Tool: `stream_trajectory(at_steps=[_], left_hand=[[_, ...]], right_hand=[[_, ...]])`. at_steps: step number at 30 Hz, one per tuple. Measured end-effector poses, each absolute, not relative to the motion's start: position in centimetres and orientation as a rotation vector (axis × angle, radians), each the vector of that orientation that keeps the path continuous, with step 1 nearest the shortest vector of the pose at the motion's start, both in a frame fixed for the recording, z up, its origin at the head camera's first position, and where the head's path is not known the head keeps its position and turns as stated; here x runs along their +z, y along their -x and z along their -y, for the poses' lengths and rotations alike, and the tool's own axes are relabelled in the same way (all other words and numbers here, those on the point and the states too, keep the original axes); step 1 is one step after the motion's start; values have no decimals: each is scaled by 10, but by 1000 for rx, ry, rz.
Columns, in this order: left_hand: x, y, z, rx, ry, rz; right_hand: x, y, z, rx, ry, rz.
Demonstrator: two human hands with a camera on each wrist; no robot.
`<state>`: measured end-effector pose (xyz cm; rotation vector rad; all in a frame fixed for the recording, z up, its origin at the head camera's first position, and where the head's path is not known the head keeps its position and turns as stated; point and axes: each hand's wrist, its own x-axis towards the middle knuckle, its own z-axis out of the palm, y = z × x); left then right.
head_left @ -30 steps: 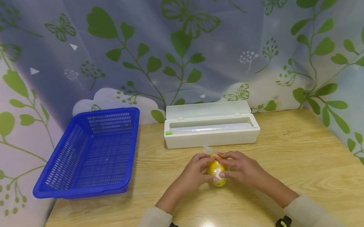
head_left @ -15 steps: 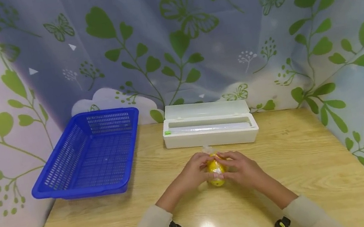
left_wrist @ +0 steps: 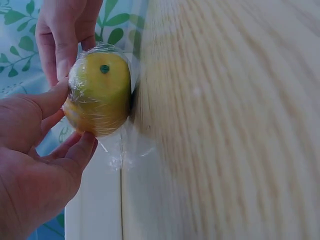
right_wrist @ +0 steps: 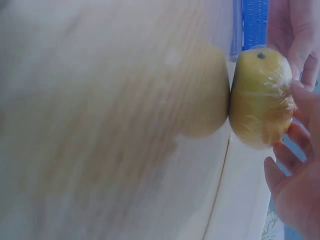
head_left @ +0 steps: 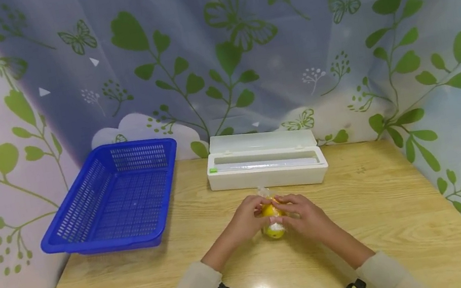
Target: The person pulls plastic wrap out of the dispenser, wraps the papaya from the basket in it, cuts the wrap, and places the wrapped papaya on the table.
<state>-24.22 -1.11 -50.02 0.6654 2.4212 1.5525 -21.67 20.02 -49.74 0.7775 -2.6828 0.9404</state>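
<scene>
A yellow-orange citrus fruit, seemingly an orange (head_left: 275, 232), rests on the table wrapped in clear cling film. Its green stem end shows in the left wrist view, on the wrapped orange (left_wrist: 107, 95). My left hand (head_left: 244, 222) holds it from the left, thumb and fingertips on the film. From the right, my right hand (head_left: 306, 214) holds the same fruit with thumb and fingers bent around its upper side. The fingertips of both hands come close together over it. A loose tail of film (left_wrist: 120, 150) sticks out on the side toward the white box.
Behind the hands stands a long white box (head_left: 266, 177), its lid (head_left: 262, 141) raised, with a film roll (head_left: 261, 163) and a small green tab inside. A blue plastic basket (head_left: 111, 245) stands at the left of the wooden table (head_left: 392, 218). A patterned curtain hangs behind.
My fingers have shifted slightly on the wrapped orange, which stays in about the same spot. The box and basket have not moved.
</scene>
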Motion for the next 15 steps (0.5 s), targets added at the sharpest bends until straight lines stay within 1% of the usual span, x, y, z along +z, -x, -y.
stream_trajectory(at_steps=[6, 15], left_hand=[[-497, 238, 8, 1562, -671, -2395], [-496, 238, 6, 1526, -691, -2416]], right_hand=[[-496, 216, -196, 995, -612, 2666], [-497, 217, -192, 968, -530, 2617]])
